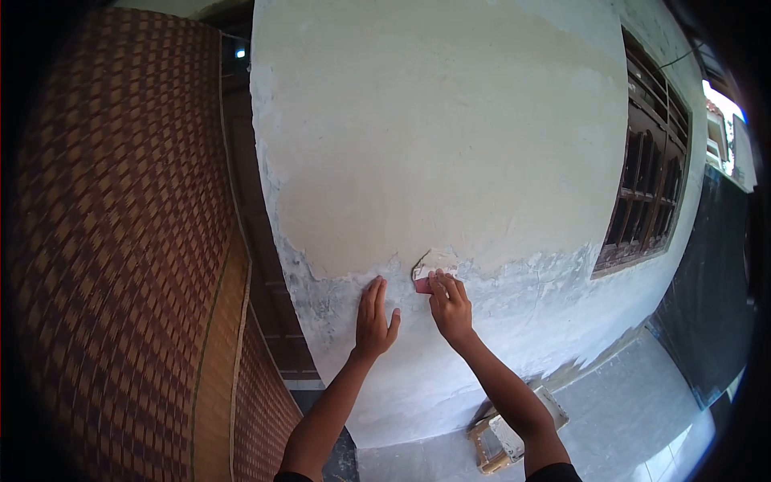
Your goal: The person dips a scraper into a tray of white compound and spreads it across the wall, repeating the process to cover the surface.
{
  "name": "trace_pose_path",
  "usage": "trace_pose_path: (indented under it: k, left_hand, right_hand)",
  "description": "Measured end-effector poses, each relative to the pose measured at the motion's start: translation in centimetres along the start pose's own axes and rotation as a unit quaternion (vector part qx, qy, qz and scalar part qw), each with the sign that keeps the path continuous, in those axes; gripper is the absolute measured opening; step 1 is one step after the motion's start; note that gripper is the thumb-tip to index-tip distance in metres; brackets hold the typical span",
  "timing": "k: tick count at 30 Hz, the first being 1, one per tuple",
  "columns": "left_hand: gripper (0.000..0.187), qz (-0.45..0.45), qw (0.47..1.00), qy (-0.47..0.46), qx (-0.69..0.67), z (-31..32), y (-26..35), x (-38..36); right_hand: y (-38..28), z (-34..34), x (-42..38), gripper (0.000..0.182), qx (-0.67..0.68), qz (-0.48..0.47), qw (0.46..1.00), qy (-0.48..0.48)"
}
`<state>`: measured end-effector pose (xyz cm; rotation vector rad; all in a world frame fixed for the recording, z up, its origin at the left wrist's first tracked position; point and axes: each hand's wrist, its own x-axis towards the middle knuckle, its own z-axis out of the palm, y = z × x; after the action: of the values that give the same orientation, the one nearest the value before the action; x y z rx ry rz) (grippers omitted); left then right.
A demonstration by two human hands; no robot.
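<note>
My right hand [452,304] grips a small putty scraper [423,285], reddish below and smeared with white putty above. Its edge rests against the wall [450,145], at the border between the smooth cream upper coat and the patchy grey-white lower part. A lump of whitish putty [440,259] shows just above the scraper. To the left, my left hand [374,321] lies against the wall with its fingers stretched upward and thumb apart, holding nothing. The fingers of my right hand hide part of the scraper.
A woven brown screen [120,201] stands close on the left, beside a dark door [269,273]. At right is a wooden window [649,153]. Below my right arm stands a low wooden stool [491,450] with a white-smeared surface, on the grey floor [610,410]. A dark panel [711,289] stands far right.
</note>
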<state>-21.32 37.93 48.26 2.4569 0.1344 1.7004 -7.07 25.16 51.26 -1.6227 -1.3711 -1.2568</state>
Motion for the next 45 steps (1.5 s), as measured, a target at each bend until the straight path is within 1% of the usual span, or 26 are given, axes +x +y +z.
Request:
trace_pose_path:
  k: [7,13,17,19,23,25,29,31,33,35,37,40,44,45]
  left_hand:
    - [0.065,0.001,1.0,0.004,0.019,1.4,-1.0,-0.6]
    - [0.066,0.005,0.999,0.009,0.035,2.7,-1.6,-1.0]
    - [0.066,0.006,0.999,0.017,0.042,2.8,-1.5,-1.0]
    - [0.065,0.007,0.999,0.017,0.043,2.7,-1.4,-1.1]
    - [0.063,0.003,0.998,0.023,0.06,2.6,-1.3,-1.0]
    - [0.063,0.003,0.998,0.022,0.061,2.6,-1.3,-0.9]
    - [0.064,-0.005,0.997,0.012,0.074,2.5,-0.8,-0.9]
    - [0.064,-0.01,0.997,0.011,0.079,2.3,-0.5,-0.9]
    - [0.066,-0.027,0.997,-0.029,0.069,1.9,-0.1,-0.8]
    - [0.066,-0.032,0.996,-0.03,0.074,1.5,0.2,-0.6]
    - [0.066,-0.037,0.996,-0.032,0.078,1.1,0.7,-0.4]
    - [0.068,-0.043,0.996,-0.046,0.06,0.2,1.4,-0.5]
    - [0.069,-0.031,0.996,-0.041,0.079,-0.4,1.8,-0.1]
    - [0.069,-0.032,0.995,-0.038,0.087,-0.5,1.9,0.1]
  right_hand:
    - [0.5,-0.1,-0.1,0.048,-0.041,-0.043,0.995,-0.074]
    - [1.4,0.0,-1.0,0.049,-0.07,-0.086,0.99,-0.086]
    - [1.9,-0.1,-1.5,0.049,-0.082,-0.096,0.988,-0.088]
    - [2.1,-0.1,-2.2,0.049,-0.117,-0.115,0.981,-0.098]
    - [3.3,-0.4,-3.4,0.048,-0.108,-0.132,0.979,-0.113]
    - [4.1,-0.3,-4.1,0.047,-0.129,-0.164,0.971,-0.116]
    - [4.9,-0.6,-5.2,0.048,-0.132,-0.168,0.969,-0.121]
    - [5.1,-0.9,-5.5,0.049,-0.145,-0.174,0.963,-0.146]
    - [5.0,-0.8,-6.1,0.049,-0.14,-0.171,0.963,-0.151]
    - [5.2,-1.1,-6.3,0.049,-0.138,-0.167,0.964,-0.157]
    - [5.6,-1.8,-6.5,0.046,-0.086,-0.152,0.971,-0.165]
    - [6.7,-3.0,-7.5,0.045,-0.048,-0.162,0.967,-0.193]
    - [5.7,-4.9,-6.6,0.04,0.001,-0.146,0.975,-0.165]
    - [4.8,-5.3,-6.3,0.039,0.024,-0.117,0.983,-0.142]
